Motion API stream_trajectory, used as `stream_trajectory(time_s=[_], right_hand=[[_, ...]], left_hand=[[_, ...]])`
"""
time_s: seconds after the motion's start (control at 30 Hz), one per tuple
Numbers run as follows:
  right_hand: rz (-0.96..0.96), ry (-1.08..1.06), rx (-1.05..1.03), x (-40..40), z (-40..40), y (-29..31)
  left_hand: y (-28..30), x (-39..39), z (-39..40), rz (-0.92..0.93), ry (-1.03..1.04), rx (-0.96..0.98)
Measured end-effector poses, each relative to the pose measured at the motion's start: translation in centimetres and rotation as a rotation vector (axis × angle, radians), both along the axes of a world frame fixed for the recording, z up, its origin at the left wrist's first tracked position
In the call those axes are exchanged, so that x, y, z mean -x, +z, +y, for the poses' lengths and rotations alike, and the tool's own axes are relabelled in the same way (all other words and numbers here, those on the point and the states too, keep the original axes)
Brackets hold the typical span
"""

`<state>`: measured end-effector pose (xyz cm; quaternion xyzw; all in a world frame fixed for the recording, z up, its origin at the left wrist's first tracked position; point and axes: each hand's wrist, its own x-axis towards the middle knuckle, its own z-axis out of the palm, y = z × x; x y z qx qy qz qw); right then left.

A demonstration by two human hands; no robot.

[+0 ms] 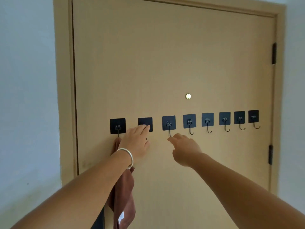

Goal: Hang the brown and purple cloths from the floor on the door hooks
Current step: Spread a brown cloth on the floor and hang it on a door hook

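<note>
A brown cloth (124,192) hangs from the leftmost hook (117,126) on the tan door (165,63), partly hidden behind my left forearm. My left hand (136,141) lies flat against the door over the second hook (145,123), fingers together, holding nothing. My right hand (184,149) reaches toward the third hook (168,123), its fingertips just beside the hook's wire end, with nothing in it. No purple cloth is in view.
Several more black adhesive hooks (207,120) run in a row to the right across the door. A brass peephole (188,96) sits above them. Black hinges (274,53) are on the door's right edge. A pale wall (28,96) is at the left.
</note>
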<state>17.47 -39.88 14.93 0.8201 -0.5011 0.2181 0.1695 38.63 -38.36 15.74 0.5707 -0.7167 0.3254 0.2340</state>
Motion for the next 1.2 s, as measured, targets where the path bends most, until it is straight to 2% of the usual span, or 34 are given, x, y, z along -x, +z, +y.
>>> stream_trajectory(time_s=[0.1, 0.3, 0.43, 0.57, 0.87, 1.2], right_hand=[[-0.002, -0.155, -0.001, 4.6, 1.4, -0.2], [-0.051, -0.396, 0.017, 14.1, 6.5, -2.0], [-0.054, -0.575, 0.014, 20.2, 11.5, -3.8], [-0.043, -0.75, 0.005, 25.1, 18.0, -5.2], [-0.077, -1.09, -0.021, 32.6, 33.7, -5.1], [-0.086, -1.337, 0.004, 36.2, 51.8, -4.4]], left_hand=[[-0.2, 3.9, -0.6, -0.002, -0.082, -0.029], [-2.1, 13.2, -0.4, -0.026, -0.369, -0.05], [-3.3, 19.6, 0.0, -0.093, -0.528, -0.067], [-4.4, 26.2, 2.0, -0.076, -0.702, -0.085], [-6.1, 40.8, 12.1, -0.043, -1.088, -0.154], [-6.4, 50.8, 28.2, -0.084, -1.34, -0.161]])
